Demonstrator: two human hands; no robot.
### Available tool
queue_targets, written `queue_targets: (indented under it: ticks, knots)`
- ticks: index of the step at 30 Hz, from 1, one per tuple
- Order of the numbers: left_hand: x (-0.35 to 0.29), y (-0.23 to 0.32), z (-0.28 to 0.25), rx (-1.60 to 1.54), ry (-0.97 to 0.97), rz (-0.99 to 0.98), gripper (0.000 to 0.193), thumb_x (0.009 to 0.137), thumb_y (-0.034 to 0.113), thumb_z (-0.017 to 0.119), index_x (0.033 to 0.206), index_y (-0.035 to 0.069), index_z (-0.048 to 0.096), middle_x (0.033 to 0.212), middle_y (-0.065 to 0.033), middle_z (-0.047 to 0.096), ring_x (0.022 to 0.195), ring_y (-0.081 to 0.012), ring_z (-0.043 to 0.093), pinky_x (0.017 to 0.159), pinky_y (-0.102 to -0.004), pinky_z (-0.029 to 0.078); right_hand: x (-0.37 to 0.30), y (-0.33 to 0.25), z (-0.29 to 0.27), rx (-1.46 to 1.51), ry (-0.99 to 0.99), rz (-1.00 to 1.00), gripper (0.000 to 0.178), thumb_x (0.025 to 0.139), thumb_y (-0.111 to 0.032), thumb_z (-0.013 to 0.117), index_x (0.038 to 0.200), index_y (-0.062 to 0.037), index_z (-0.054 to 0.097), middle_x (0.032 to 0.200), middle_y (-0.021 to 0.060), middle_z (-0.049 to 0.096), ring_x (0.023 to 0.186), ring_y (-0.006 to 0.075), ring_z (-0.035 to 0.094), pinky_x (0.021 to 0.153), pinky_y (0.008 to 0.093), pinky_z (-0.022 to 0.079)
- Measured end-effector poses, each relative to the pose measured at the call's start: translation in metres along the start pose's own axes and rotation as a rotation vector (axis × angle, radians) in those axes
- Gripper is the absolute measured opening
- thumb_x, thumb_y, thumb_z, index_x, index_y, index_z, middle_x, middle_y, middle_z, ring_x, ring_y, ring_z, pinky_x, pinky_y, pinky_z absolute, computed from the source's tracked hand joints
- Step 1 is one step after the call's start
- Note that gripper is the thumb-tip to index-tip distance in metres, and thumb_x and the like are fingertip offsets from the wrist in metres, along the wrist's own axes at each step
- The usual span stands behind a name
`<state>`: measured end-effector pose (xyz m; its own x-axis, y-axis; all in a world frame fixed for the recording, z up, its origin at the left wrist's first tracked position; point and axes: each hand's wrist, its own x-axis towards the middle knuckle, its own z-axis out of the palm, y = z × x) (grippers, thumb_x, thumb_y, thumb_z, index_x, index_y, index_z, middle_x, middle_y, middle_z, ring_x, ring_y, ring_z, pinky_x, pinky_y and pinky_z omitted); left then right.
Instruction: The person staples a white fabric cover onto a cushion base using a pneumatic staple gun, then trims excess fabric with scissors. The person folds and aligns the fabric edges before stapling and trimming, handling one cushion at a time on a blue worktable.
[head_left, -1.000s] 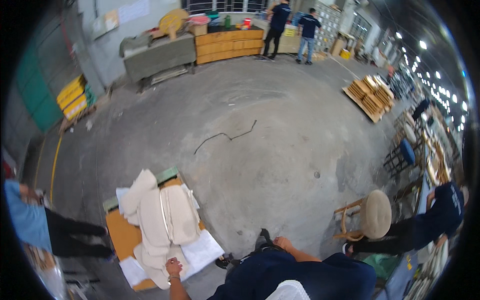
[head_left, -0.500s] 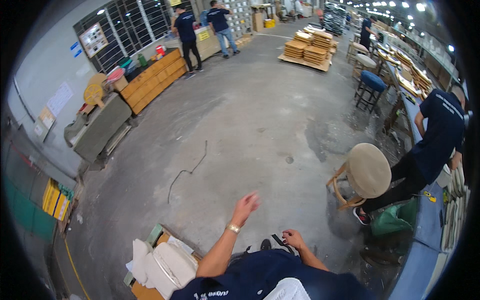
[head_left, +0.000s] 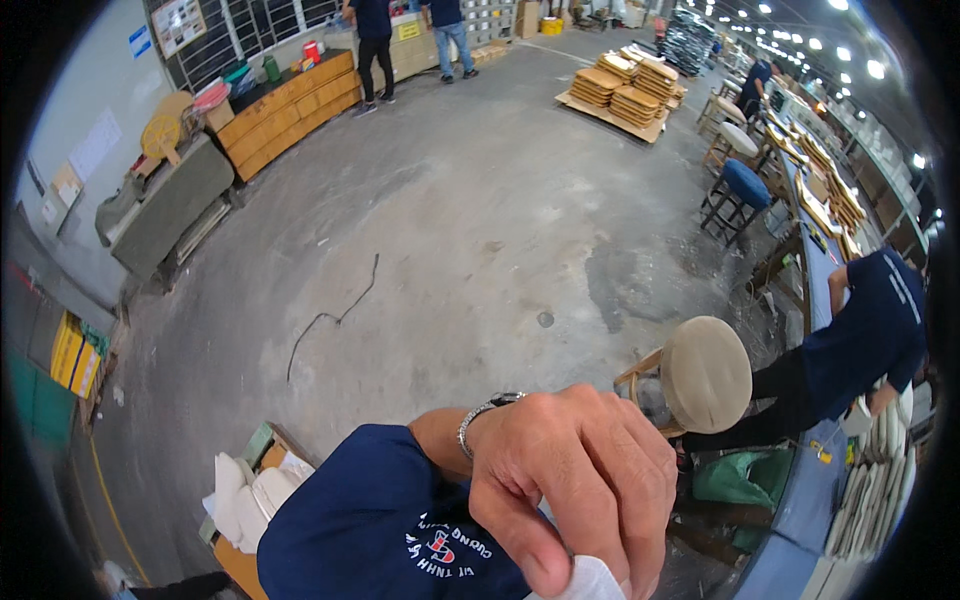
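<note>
My left hand, with a metal-banded watch on its wrist, is raised close in front of me at the bottom centre. Its fingers are bent and pinch the edge of a white cloth against the thumb. Most of the cloth is cut off by the lower edge. The dark blue sleeve of that arm fills the lower left of centre. My right hand is out of sight.
A round beige-topped stool stands at right, beside a co-worker at a long blue bench. White padded pieces lie on a box at lower left. A dark cord lies on the floor; stacked wooden panels stand farther off.
My left hand has come up from over the floor, close to me, and has taken hold of the white cloth. My right hand has gone out of view. The view has shifted somewhat.
</note>
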<state>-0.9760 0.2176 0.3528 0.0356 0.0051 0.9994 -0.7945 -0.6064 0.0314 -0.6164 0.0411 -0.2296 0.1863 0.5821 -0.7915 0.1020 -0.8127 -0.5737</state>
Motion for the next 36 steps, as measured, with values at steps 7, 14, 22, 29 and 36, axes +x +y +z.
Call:
queue_targets:
  ticks: [7,14,22,29,36]
  knots:
    - [0.001,0.044,-0.069,0.285,0.132,-0.036,0.037,0.099,0.035,0.071,0.096,-0.001,0.078,0.095,-0.0156,0.077,0.073,-0.0272,0.072,0.062,-0.0371,0.054,0.027,-0.111,0.054,0.118,-0.033,-0.144,0.018,0.101,-0.021,0.060,0.103,-0.0038,0.065,0.088,0.0094,0.069,0.067,0.0189,0.065,0.056,0.0332,0.054]
    - [0.017,0.034,-0.139,0.181,0.118,0.133,0.031,0.098,0.024,0.074,0.092,-0.006,0.079,0.086,-0.0191,0.077,0.071,-0.0249,0.073,0.060,-0.0331,0.057,0.018,-0.217,0.061,0.280,0.108,-0.359,0.016,0.101,-0.016,0.059,0.110,-0.0031,0.062,0.092,0.0086,0.067,0.071,0.0171,0.064,0.057,0.0315,0.054]
    - [-0.018,-0.083,-0.109,-0.365,0.233,-0.231,0.035,0.101,0.031,0.069,0.092,-0.002,0.077,0.091,-0.0167,0.077,0.074,-0.0219,0.073,0.064,-0.0322,0.060,-0.014,-0.038,0.074,0.010,0.354,-0.147,0.020,0.097,-0.020,0.064,0.099,0.0005,0.066,0.074,0.0091,0.065,0.060,0.0202,0.062,0.057,0.0356,0.052]
    - [-0.043,-0.211,0.002,-1.010,-0.299,-0.606,0.030,0.094,0.027,0.076,0.099,-0.002,0.078,0.096,-0.0166,0.077,0.073,-0.0287,0.073,0.062,-0.0373,0.055,-0.154,0.089,0.145,0.713,0.729,0.322,0.020,0.093,-0.019,0.061,0.099,-0.0018,0.068,0.082,0.0116,0.071,0.063,0.0200,0.069,0.055,0.0352,0.057]
    - [-0.079,-0.281,0.191,-1.126,-0.858,-0.694,0.025,0.094,0.021,0.074,0.110,0.001,0.077,0.097,-0.0125,0.076,0.084,-0.0270,0.073,0.070,-0.0341,0.056,-0.134,0.084,0.255,1.012,0.866,0.548,0.014,0.089,-0.013,0.062,0.088,-0.0012,0.070,0.077,0.0143,0.071,0.057,0.0237,0.068,0.046,0.0363,0.053]
